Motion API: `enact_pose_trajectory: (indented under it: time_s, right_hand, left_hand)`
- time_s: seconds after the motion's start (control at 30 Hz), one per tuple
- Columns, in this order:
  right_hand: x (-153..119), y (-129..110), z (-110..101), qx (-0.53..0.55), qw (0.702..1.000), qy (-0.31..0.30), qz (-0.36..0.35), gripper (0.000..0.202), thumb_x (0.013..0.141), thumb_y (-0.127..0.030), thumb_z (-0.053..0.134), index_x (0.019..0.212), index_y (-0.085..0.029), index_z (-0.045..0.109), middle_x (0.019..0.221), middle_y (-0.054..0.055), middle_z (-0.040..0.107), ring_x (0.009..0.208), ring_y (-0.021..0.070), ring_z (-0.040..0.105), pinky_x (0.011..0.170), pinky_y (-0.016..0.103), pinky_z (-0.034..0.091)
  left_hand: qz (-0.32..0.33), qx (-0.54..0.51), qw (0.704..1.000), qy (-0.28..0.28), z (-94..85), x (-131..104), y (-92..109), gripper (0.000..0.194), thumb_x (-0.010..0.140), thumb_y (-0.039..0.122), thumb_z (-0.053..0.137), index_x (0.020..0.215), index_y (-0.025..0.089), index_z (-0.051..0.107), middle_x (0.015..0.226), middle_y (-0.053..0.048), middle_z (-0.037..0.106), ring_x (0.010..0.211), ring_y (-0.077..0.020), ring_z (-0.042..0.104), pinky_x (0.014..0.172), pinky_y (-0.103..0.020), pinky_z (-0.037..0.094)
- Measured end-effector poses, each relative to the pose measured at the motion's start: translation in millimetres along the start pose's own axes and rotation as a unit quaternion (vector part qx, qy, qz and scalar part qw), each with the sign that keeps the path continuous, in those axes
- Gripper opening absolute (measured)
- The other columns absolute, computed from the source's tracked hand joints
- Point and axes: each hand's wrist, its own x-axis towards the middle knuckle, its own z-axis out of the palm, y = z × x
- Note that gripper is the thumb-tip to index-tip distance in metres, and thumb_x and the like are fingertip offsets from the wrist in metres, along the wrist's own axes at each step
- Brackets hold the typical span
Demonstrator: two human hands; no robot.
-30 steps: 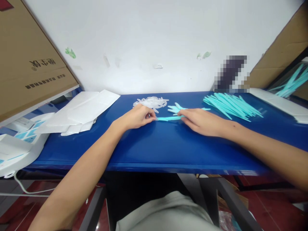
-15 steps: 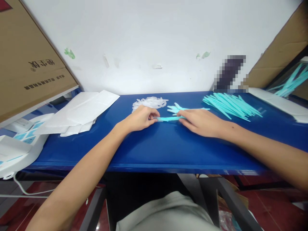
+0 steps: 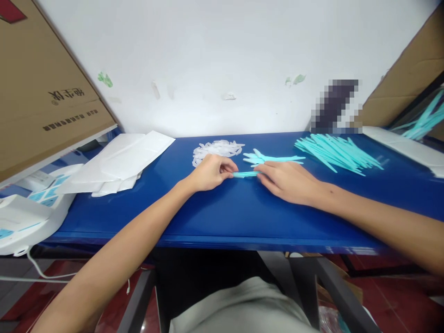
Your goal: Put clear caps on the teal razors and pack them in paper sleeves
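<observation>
A thin turquoise stick [image 3: 245, 175] stretches between my two hands just above the table. My left hand [image 3: 213, 172] pinches its left end; in the earlier frame a clear piece showed at those fingertips, and now the fingers mostly hide that end. My right hand [image 3: 289, 181] is closed on the other end. Behind my left hand lies a heap of small translucent plastic pieces [image 3: 219, 148]. A small group of turquoise sticks [image 3: 277, 159] rests just behind my right hand. Farther right is a larger pile of the same sticks [image 3: 338, 152].
White sheets or flat bags [image 3: 118, 155] lie at the left on the blue table [image 3: 215, 217], beside a white device [image 3: 52, 217] with a cable. A cardboard box [image 3: 52, 83] rises at the far left. At the right is a bin with turquoise sticks [image 3: 425, 118]. A white wall stands behind.
My hands have come closer together along the stick, and less of it shows between them. The clear piece at my left fingertips is now less visible. The camera view has shifted slightly.
</observation>
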Motion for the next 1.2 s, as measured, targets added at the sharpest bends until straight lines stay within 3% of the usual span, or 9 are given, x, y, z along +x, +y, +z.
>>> enact_pose_trajectory:
  time_s: [0.13,0.27,0.4,0.67,0.77,0.9,1.03,1.13,1.2]
  right_hand:
    - [0.4,2.4,-5.5,0.002,1.000,0.014,0.003,0.041,0.106,-0.038,0.032,0.109,-0.018,0.068,0.098,0.011,0.074,0.076,0.0229,0.064,0.061,0.033,0.029]
    - [1.5,11.0,-18.5,0.018,0.998,0.049,0.040,0.042,0.104,-0.043,0.036,0.106,-0.019,0.070,0.092,0.009,0.076,0.072,0.0228,0.063,0.060,0.032,0.028]
    - [1.1,20.1,-28.2,0.114,0.992,0.051,0.027,0.039,0.103,-0.046,0.040,0.097,-0.019,0.067,0.071,0.004,0.068,0.060,0.0183,0.056,0.061,0.031,0.031]
    - [-0.7,15.6,-24.8,0.272,0.962,0.033,-0.004,0.040,0.105,-0.052,0.039,0.099,-0.020,0.064,0.065,-0.002,0.057,0.055,0.0147,0.047,0.059,0.029,0.036]
    - [-0.7,18.7,-26.6,0.221,0.974,0.034,-0.029,0.041,0.106,-0.052,0.037,0.098,-0.020,0.063,0.070,0.001,0.061,0.059,0.0160,0.051,0.061,0.029,0.036]
    - [1.7,34.0,-28.1,0.084,0.991,0.080,-0.060,0.040,0.107,-0.047,0.033,0.108,-0.020,0.063,0.098,0.010,0.070,0.085,0.0236,0.063,0.071,0.033,0.040]
    - [6.8,53.2,-21.3,0.033,0.996,0.083,0.019,0.041,0.107,-0.040,0.028,0.105,-0.017,0.062,0.104,0.015,0.066,0.087,0.0257,0.061,0.075,0.037,0.042]
    - [9.8,61.1,-13.4,0.014,0.994,0.035,0.100,0.045,0.107,-0.038,0.023,0.100,-0.015,0.061,0.100,0.016,0.063,0.081,0.0252,0.060,0.074,0.039,0.044]
    - [10.9,60.4,-9.8,0.009,0.992,-0.003,0.128,0.051,0.107,-0.041,0.020,0.108,-0.013,0.063,0.104,0.017,0.062,0.086,0.0269,0.062,0.077,0.040,0.046]
  left_hand:
    - [0.010,0.003,1.000,-0.008,2.2,0.0,0.8,0.015,0.087,0.015,0.068,0.099,0.016,0.076,0.091,-0.005,0.078,0.080,-0.0173,0.071,0.079,-0.031,0.058]
    - [0.098,0.136,0.986,-0.001,-0.6,-0.2,1.5,0.028,0.103,0.031,0.051,0.119,0.017,0.070,0.107,-0.009,0.075,0.097,-0.0223,0.068,0.089,-0.036,0.052]
    - [0.113,0.263,0.958,0.021,-3.6,-1.9,3.8,0.050,0.110,0.042,0.027,0.097,0.015,0.067,0.093,-0.012,0.070,0.088,-0.0250,0.065,0.079,-0.036,0.048]
    - [0.120,0.308,0.935,0.127,4.5,-6.0,10.5,0.071,0.107,0.054,-0.002,0.084,0.019,0.055,0.073,-0.009,0.061,0.066,-0.0196,0.058,0.063,-0.033,0.038]
    - [0.125,0.340,0.924,0.123,5.8,-5.8,9.0,0.073,0.106,0.056,-0.002,0.087,0.019,0.057,0.074,-0.008,0.061,0.065,-0.0185,0.057,0.059,-0.031,0.034]
    - [0.130,0.313,0.932,0.127,6.4,-2.4,10.4,0.065,0.108,0.056,0.008,0.094,0.019,0.059,0.076,-0.007,0.064,0.066,-0.0184,0.058,0.061,-0.030,0.035]
    - [0.042,0.257,0.952,0.164,-2.4,0.7,8.3,0.043,0.109,0.049,0.029,0.108,0.019,0.059,0.083,-0.005,0.068,0.073,-0.0198,0.061,0.069,-0.030,0.039]
    - [-0.010,0.261,0.951,0.166,-17.5,0.2,-3.4,0.038,0.107,0.042,0.034,0.097,0.019,0.062,0.077,-0.003,0.067,0.069,-0.0196,0.059,0.073,-0.032,0.038]
    - [-0.040,0.259,0.950,0.168,-28.9,-0.9,-13.7,0.040,0.106,0.041,0.035,0.085,0.019,0.061,0.065,0.000,0.061,0.060,-0.0179,0.054,0.072,-0.032,0.037]
